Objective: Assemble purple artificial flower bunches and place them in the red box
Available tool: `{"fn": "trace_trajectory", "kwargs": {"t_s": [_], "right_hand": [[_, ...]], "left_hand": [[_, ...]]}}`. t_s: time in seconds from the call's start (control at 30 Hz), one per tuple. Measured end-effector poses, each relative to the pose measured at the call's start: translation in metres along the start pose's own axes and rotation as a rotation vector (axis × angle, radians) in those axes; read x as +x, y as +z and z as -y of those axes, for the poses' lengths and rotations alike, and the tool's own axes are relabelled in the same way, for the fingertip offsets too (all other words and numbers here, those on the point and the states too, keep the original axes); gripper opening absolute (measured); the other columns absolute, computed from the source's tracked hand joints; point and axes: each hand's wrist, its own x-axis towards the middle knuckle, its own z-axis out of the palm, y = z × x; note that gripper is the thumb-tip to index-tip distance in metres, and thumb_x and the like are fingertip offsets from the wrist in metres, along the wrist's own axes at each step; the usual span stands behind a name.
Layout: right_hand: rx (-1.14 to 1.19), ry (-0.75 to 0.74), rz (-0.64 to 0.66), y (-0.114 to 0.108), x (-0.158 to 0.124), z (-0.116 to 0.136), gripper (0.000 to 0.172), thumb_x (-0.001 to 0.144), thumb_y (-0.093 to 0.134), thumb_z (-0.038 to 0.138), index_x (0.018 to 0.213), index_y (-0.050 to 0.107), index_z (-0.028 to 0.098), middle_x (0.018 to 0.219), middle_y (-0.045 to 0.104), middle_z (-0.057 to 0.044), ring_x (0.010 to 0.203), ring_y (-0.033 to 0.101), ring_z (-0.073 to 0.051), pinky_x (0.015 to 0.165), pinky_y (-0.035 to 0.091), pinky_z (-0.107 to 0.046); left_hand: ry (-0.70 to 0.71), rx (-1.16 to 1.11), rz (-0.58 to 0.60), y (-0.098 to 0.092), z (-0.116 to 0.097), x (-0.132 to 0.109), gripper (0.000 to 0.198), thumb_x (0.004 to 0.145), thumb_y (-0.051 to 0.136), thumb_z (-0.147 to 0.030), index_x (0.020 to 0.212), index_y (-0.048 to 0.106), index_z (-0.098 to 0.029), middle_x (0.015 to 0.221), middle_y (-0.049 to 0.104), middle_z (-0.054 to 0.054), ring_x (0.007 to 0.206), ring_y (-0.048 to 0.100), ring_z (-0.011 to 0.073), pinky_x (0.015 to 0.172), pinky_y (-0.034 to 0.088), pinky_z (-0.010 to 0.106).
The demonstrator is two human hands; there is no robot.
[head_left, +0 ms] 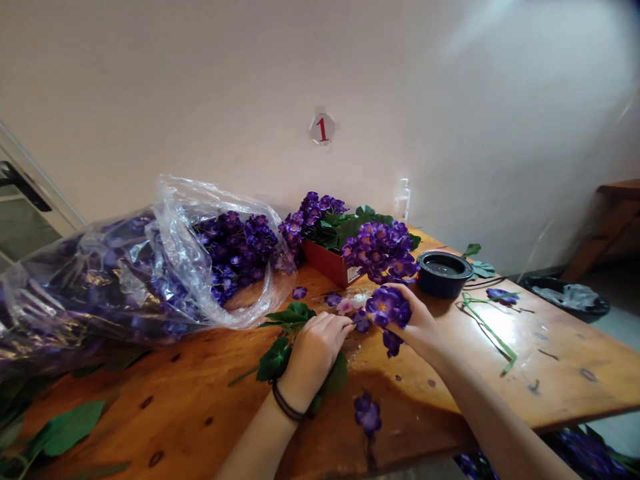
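Observation:
Near the middle of the wooden table, my right hand (415, 323) is closed around a bunch of purple flowers (387, 307) with orange centres. My left hand (325, 337), wearing a dark band at the wrist, has its fingers bent together beside a small purple bloom left of that bunch; what its fingertips pinch is too small to make out. Green leaves (274, 359) stick out around my left hand. Pink and white blossoms (345, 306) lie just behind the hands. A single purple flower (367, 413) rests near the front edge.
A clear plastic bag (185, 247) full of purple flowers covers the left. Behind the hands stands a red box (327, 262) with flowers and leaves. A dark round pot (444, 273), green stems (487, 330) and a small bottle (402, 200) are on the right.

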Motion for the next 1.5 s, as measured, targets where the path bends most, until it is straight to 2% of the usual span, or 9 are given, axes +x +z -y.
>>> {"fn": "trace_trajectory", "kwargs": {"t_s": [0.23,0.4,0.53,0.67,0.87,0.97,1.13,1.27,1.5], "right_hand": [[0.093,0.009,-0.03,0.01,-0.002,-0.012,0.044,0.061,0.068,0.016,0.102,0.055,0.022,0.096,0.067,-0.004,0.089,0.063,-0.021,0.078,0.052,-0.032],[0.079,0.012,-0.029,0.015,-0.003,-0.02,0.039,0.062,0.069,0.021,0.099,0.055,0.02,0.093,0.066,-0.005,0.09,0.063,-0.023,0.076,0.051,-0.033],[0.06,-0.003,-0.007,0.015,-0.003,-0.016,0.036,0.062,0.069,0.02,0.095,0.056,0.02,0.094,0.066,-0.006,0.09,0.062,-0.023,0.076,0.051,-0.033],[0.06,-0.013,-0.01,0.016,-0.004,-0.012,0.034,0.063,0.065,0.019,0.095,0.056,0.02,0.092,0.066,-0.005,0.086,0.062,-0.022,0.074,0.051,-0.033],[0.032,-0.037,-0.026,0.019,-0.005,-0.008,0.031,0.063,0.066,0.024,0.093,0.058,0.019,0.088,0.067,-0.005,0.082,0.063,-0.021,0.074,0.051,-0.034],[0.047,0.008,-0.06,0.019,-0.006,-0.006,0.035,0.065,0.069,0.03,0.096,0.059,0.019,0.091,0.068,-0.006,0.084,0.064,-0.022,0.072,0.053,-0.033],[0.088,0.119,-0.114,0.016,-0.004,-0.004,0.045,0.063,0.075,0.037,0.1,0.057,0.02,0.094,0.069,-0.005,0.085,0.065,-0.022,0.073,0.054,-0.033],[0.087,0.175,-0.135,0.015,-0.003,-0.003,0.046,0.061,0.077,0.039,0.097,0.057,0.02,0.092,0.068,-0.004,0.084,0.065,-0.022,0.075,0.053,-0.034],[0.036,0.153,-0.107,0.013,-0.002,-0.006,0.049,0.063,0.076,0.043,0.102,0.054,0.021,0.098,0.066,-0.005,0.091,0.063,-0.023,0.081,0.051,-0.035]], "left_hand": [[0.086,0.157,0.023,-0.002,-0.006,-0.002,0.02,0.094,0.043,-0.021,0.081,0.057,-0.017,0.073,0.062,0.003,0.069,0.057,0.0164,0.064,0.046,0.028],[0.15,0.228,0.011,0.0,-0.006,-0.004,0.022,0.093,0.042,-0.016,0.074,0.054,-0.017,0.067,0.057,0.003,0.066,0.054,0.0164,0.06,0.044,0.028],[0.19,0.25,0.004,0.002,-0.006,-0.005,0.017,0.091,0.043,-0.011,0.079,0.055,-0.015,0.07,0.058,0.004,0.067,0.054,0.0175,0.061,0.045,0.029],[0.163,0.226,0.008,0.004,-0.006,-0.006,0.016,0.09,0.045,-0.01,0.078,0.054,-0.015,0.07,0.059,0.004,0.067,0.055,0.0185,0.061,0.047,0.03],[0.083,-0.001,0.0,0.007,-0.005,-0.007,0.014,0.091,0.045,-0.014,0.08,0.053,-0.017,0.076,0.062,0.004,0.073,0.057,0.0166,0.069,0.049,0.029],[0.06,-0.023,-0.009,0.007,-0.006,-0.006,0.016,0.092,0.044,-0.017,0.079,0.053,-0.017,0.075,0.061,0.004,0.072,0.057,0.0166,0.069,0.049,0.029],[0.032,0.013,0.01,0.0,-0.005,0.0,0.017,0.093,0.045,-0.025,0.084,0.057,-0.017,0.078,0.063,0.004,0.075,0.059,0.0173,0.071,0.049,0.03],[0.049,0.088,0.049,-0.005,-0.002,0.001,0.017,0.092,0.047,-0.027,0.085,0.059,-0.017,0.078,0.064,0.003,0.074,0.059,0.0182,0.069,0.049,0.031],[0.034,0.234,0.139,-0.007,-0.001,0.001,0.02,0.09,0.049,-0.024,0.075,0.06,-0.017,0.072,0.06,0.004,0.073,0.057,0.0188,0.066,0.049,0.032]]}}
